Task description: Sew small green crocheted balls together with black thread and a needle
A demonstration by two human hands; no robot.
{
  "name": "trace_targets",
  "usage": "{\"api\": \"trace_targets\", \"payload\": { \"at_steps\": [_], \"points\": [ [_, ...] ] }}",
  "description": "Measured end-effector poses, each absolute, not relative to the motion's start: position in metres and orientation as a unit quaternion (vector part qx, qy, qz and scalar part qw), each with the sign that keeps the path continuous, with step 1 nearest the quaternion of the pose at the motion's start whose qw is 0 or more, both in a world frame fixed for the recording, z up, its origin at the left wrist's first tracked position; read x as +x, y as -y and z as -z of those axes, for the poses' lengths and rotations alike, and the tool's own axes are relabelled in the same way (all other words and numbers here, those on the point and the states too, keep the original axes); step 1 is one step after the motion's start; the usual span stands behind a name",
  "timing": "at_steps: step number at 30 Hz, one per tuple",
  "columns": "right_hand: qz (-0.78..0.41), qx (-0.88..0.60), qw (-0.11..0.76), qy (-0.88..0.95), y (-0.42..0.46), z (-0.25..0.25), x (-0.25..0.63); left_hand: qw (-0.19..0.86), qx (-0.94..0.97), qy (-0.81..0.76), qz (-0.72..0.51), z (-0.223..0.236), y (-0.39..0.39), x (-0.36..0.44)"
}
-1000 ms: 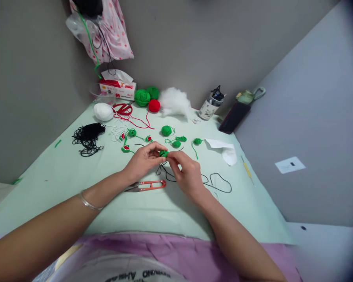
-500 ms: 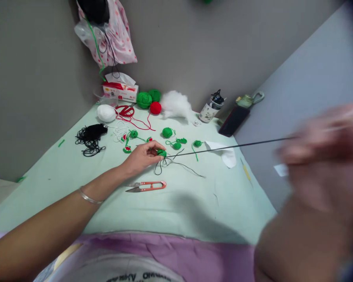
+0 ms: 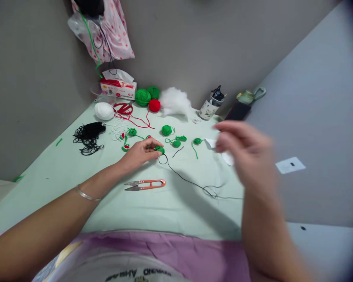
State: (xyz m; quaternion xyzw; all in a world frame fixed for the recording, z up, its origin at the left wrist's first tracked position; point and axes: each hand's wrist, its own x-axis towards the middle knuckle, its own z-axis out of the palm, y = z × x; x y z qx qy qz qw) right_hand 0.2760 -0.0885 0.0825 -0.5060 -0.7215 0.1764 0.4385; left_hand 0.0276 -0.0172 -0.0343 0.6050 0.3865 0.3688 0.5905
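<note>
My left hand [image 3: 141,154] is closed on a small green crocheted piece [image 3: 159,149], pinched between thumb and fingers. From that piece a black thread [image 3: 182,177] runs slack across the table to the right, with a loop close to the fingers. Raised over the right side of the table, my right hand [image 3: 247,152] is smeared by motion. Its thumb and forefinger are drawn together in a pinch, and what they hold is too blurred to make out. Below the left hand lie orange-handled thread snips [image 3: 145,185].
Small green crocheted pieces [image 3: 166,130] lie beyond my left hand. Tangled black yarn [image 3: 90,135], white yarn [image 3: 104,111], red-handled scissors [image 3: 124,109], a red ball [image 3: 154,105], white stuffing [image 3: 175,102], a tissue box [image 3: 119,88] and a pen cup [image 3: 210,107] stand farther back.
My right hand has moved left and inward from the far right. The black thread, stretched taut before, now lies slack on the table. My left hand still holds the green piece.
</note>
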Motion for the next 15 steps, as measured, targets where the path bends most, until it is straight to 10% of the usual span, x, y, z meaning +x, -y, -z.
{"api": "trace_targets", "payload": {
  "at_steps": [7, 15],
  "points": [
    [-0.172, -0.528, 0.301, 0.775, 0.066, -0.005, 0.227, 0.606, 0.602, -0.37, -0.365, 0.024, 0.024, 0.029],
    [-0.391, -0.477, 0.383, 0.687, 0.07, -0.024, 0.229, 0.551, 0.645, -0.394, -0.354, 0.028, 0.023, 0.032]
  ]
}}
